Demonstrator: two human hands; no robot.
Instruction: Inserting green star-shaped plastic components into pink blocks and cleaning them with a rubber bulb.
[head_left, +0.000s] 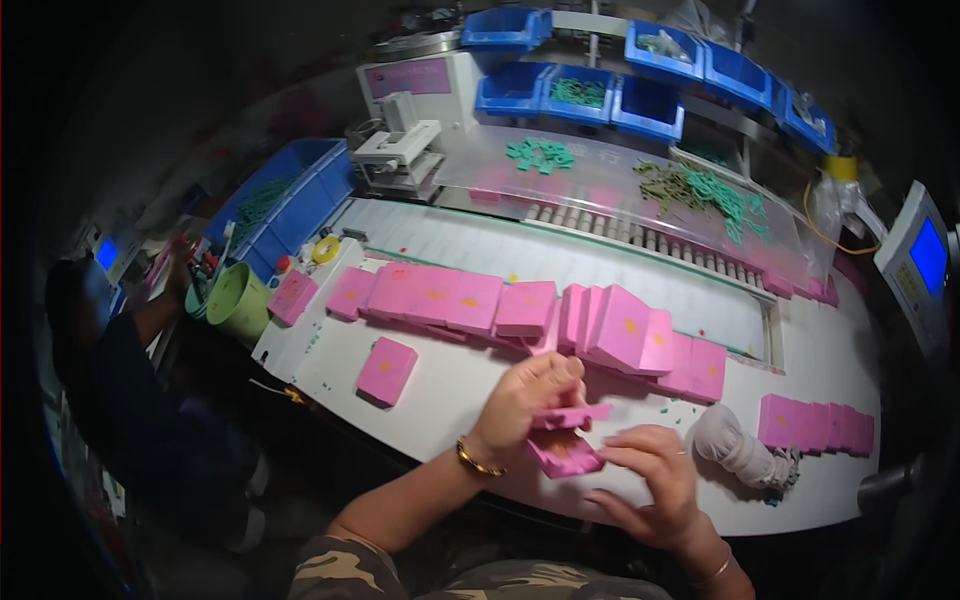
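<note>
A pink rubber mould [566, 460] is parted like a mouth, its upper piece raised over the lower one, above the table's near edge. My left hand [525, 400] grips it from the left, fingers closed on the upper piece. My right hand [655, 475] is at the mould's right side with fingers apart; its fingertips are close to the lower piece, and I cannot tell whether they touch. A single pink block [387, 371] lies flat to the left. Behind my hands runs a row of pink blocks [435, 293], with several leaning blocks [622, 328] at its right.
A tied white cloth bag [735, 447] lies right of my hands, before more pink blocks [800, 424]. Green pieces [540, 154] rest on a clear shelf [600, 180]. Blue bins [648, 108] hang behind. A green bucket [238, 300] and another person [130, 350] are left.
</note>
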